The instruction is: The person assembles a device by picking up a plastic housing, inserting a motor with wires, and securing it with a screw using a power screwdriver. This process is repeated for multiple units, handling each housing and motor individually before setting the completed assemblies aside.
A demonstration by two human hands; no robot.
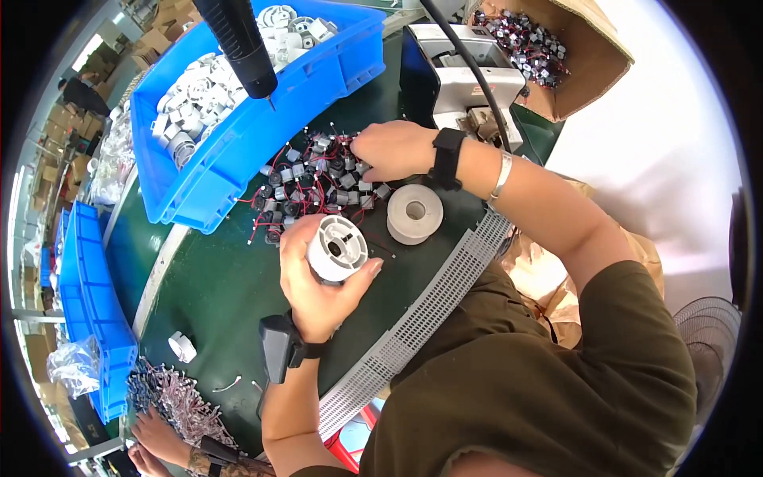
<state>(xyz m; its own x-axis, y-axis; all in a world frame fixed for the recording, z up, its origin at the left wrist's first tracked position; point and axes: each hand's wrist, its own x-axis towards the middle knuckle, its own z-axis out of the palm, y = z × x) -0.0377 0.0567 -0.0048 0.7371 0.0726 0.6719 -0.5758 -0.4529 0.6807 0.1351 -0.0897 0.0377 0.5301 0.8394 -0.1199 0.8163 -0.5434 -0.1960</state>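
My left hand [314, 286] grips a white cylindrical plastic housing [338, 248], with its slotted round end facing up. My right hand [396, 151] is at the far right edge of a pile of small motors [318, 179] with red and black wires. Its fingers are curled together and point down, their tips partly hidden; what they pinch, if anything, does not show. Between my hands, a white round plastic part [415, 213] with a central hole rests on the green table [246, 306]. Above the pile hangs a black electric screwdriver [242, 52], tip downward.
A blue bin [318, 91] of white plastic parts stands behind the motors. At the back right are a metal box-shaped device [469, 79] and a cardboard box [592, 56] with motors. A perforated strip [413, 326] borders my side. A co-worker's hand [159, 437] touches bundled wires [187, 405].
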